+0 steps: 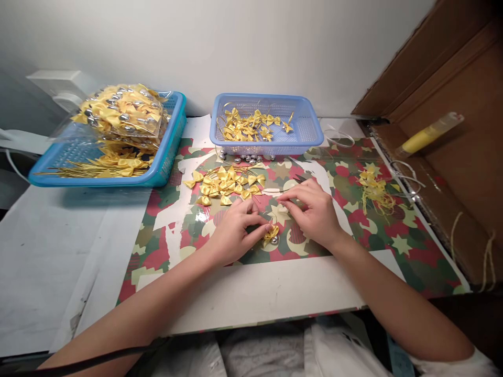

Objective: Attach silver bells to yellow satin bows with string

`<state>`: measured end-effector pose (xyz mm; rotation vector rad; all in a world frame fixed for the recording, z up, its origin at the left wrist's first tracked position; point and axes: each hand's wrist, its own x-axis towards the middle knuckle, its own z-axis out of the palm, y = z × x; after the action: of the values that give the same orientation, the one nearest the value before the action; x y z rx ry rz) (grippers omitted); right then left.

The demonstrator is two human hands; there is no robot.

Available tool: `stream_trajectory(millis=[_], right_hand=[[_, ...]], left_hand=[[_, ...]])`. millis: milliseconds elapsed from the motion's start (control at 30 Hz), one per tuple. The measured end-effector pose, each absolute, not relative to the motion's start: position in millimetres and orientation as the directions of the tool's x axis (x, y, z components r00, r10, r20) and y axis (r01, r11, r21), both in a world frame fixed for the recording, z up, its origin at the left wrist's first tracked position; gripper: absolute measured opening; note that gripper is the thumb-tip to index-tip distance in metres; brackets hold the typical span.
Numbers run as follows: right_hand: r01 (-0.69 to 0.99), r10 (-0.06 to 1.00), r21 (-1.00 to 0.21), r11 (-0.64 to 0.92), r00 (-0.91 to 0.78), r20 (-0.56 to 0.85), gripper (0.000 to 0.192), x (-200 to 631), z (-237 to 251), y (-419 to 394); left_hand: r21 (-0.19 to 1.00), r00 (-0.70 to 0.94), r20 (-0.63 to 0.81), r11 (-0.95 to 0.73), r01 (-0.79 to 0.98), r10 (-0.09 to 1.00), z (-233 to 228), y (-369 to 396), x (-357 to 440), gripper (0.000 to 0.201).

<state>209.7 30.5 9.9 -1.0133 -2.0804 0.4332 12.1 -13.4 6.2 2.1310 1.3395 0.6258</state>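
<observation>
Between the thumb and fingers of my left hand (236, 230) is a small yellow ribbon bow (271, 234) with a silver bell (275, 240) hanging at its lower side. A thin loop, wire or cord, rises from the bow. To the right, my right hand (314, 212) is closed in a pinch near that loop; what sits in its fingertips is too small to make out. Just beyond my left hand lies a loose pile of yellow bows (226, 183) with thin gold stems. Dark pointed blades, perhaps of a tool (299, 178), show behind my right hand.
Loose silver bells (249, 158) lie before a light-blue basket (314, 123) holding bows. At left, a blue basket (173, 136) carries gold-stemmed bows and a clear bag of bows (121, 112). Yellow thread scraps (373, 191) and a cardboard box (444, 104) are on the right.
</observation>
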Motion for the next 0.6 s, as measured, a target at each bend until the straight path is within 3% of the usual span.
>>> stream_trajectory(millis=[200,367,467,600], right_hand=[[0.542,0.802,-0.592,0.597,-0.389,0.452,0.012,212,11,33],[0.469,0.703,-0.527,0.709,-0.538,0.466,0.017,214,18,27],[0.434,0.634,-0.492,0.754,-0.676,0.376,0.020,214,19,23],[0.476,0.623,-0.449,0.756,-0.733,0.272,0.017,214,19,21]], left_hand=[[0.667,0.406,0.095,-0.361,0.651,0.909,6,-14,14,0.026],[0.684,0.412,0.107,-0.368,0.630,0.905,7,-15,14,0.026],[0.700,0.413,0.110,-0.365,0.614,0.904,6,-15,14,0.027],[0.708,0.402,0.106,-0.353,0.612,0.910,5,-15,15,0.027]])
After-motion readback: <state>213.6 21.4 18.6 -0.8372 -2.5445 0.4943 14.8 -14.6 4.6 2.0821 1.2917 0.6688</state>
